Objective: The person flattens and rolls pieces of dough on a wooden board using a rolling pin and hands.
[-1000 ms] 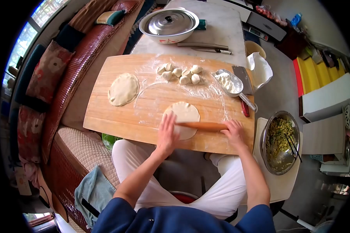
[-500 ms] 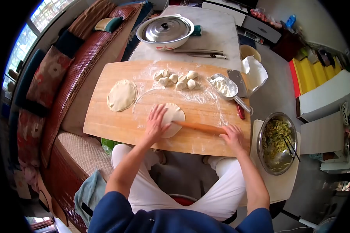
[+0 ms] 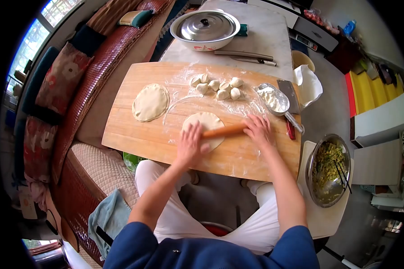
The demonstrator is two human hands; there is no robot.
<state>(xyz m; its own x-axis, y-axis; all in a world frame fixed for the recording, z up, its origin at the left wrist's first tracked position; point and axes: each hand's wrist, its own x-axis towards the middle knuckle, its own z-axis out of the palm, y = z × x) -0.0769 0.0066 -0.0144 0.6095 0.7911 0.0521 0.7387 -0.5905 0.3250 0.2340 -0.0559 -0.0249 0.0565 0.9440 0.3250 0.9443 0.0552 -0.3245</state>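
Observation:
A flat round of dough (image 3: 213, 119) lies near the middle of the floured wooden board (image 3: 125, 134). Over its left and near edge is my left hand (image 3: 191, 142), open, with fingers lying flat on the dough. A wooden rolling pin (image 3: 223, 130) rests across the dough, its left end close to my left hand. My right hand (image 3: 259, 131) is on the pin's right end, palm down with the fingers over it. Farther left on the board lie stacked dough rounds (image 3: 151, 103). Several small dough pieces (image 3: 214, 85) sit beyond, dusted with flour.
A metal scoop of flour (image 3: 274, 99) and a cleaver (image 3: 289, 95) lie at the board's right. A lidded pot (image 3: 205, 29) and knives (image 3: 249, 58) are on the table behind. To the right stands a steel bowl of chopped filling (image 3: 328, 168) with chopsticks.
My right hand has moved left and away from my body, swinging the rolling pin's right end upward so it slants across the dough. My left hand stays at the dough. The view has shifted slightly.

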